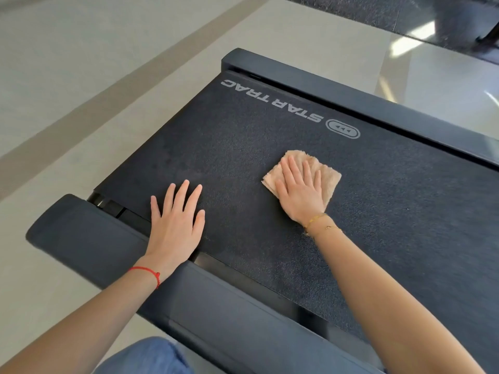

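Pale floor tiles crossed by a darker beige band surround the black treadmill belt that we lean over, its textured surface printed with the words STAR TRAC near the far end. We press our right hand flat on a folded tan cloth, fingers straight and slightly spread; the cloth lies on the belt just below the printed logo, and its corners show beyond our fingertips and to the right. Our left hand rests open and flat on the belt near its left edge, well apart from the cloth, gripping nothing. A red string circles our left wrist and thin gold bracelets our right. The dark side rail runs beneath our left forearm.
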Demonstrator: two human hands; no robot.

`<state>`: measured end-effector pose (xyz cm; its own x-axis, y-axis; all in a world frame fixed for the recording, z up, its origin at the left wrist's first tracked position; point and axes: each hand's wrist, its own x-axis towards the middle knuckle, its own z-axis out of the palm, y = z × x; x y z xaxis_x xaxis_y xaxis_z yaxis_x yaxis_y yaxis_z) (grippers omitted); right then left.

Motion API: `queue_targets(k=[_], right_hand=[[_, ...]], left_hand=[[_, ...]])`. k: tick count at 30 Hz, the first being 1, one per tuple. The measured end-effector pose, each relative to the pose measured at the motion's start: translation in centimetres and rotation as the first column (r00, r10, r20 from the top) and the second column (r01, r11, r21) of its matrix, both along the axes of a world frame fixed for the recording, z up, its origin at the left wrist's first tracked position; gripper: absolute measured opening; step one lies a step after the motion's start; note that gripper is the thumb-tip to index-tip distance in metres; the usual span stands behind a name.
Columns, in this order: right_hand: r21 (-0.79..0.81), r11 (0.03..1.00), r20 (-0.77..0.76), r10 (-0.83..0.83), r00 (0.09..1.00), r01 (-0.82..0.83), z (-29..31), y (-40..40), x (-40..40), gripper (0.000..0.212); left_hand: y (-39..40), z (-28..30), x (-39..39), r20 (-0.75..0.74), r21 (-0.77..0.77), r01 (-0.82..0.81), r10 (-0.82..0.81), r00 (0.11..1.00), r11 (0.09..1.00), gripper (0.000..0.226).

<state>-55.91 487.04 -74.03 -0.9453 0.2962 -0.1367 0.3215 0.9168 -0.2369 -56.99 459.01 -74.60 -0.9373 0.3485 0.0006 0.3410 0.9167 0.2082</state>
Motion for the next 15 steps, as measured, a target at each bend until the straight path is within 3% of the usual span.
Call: queue_targets(k=[3, 7, 9, 12, 15], right_hand=[[0.011, 0.989, -0.047, 0.151, 0.987, -0.151, 0.0, -2.7, 0.3, 0.056], [0.06, 0.906, -0.102, 0.423, 0.9, -0.419, -0.4, -5.9, 4.1, 0.054], [0.048, 0.881, -0.156, 0.472, 0.868, -0.47, -0.4, -6.4, 5.9, 0.055], [-0.04, 0.949, -0.276, 0.29, 0.916, -0.312, 0.1, -5.9, 7.9, 0.062], [-0.084, 0.993, -0.229, 0.059, 0.972, -0.08, 0.5, -5.2, 8.7, 0.079]], left_hand=[[-0.1, -0.1, 0.1, -0.004, 0.01, -0.003, 0.003, 1.0, 1.0, 0.056], [-0.2, -0.2, 0.3, -0.015, 0.028, -0.006, 0.006, 1.0, 1.0, 0.055], [-0.3, -0.2, 0.5, -0.018, 0.044, -0.005, 0.006, 1.0, 0.999, 0.053], [-0.3, -0.1, 0.8, -0.016, 0.061, -0.002, 0.003, 1.0, 0.998, 0.051], [-0.2, 0.0, 1.2, -0.002, 0.07, -0.005, 0.006, 1.0, 0.998, 0.052]])
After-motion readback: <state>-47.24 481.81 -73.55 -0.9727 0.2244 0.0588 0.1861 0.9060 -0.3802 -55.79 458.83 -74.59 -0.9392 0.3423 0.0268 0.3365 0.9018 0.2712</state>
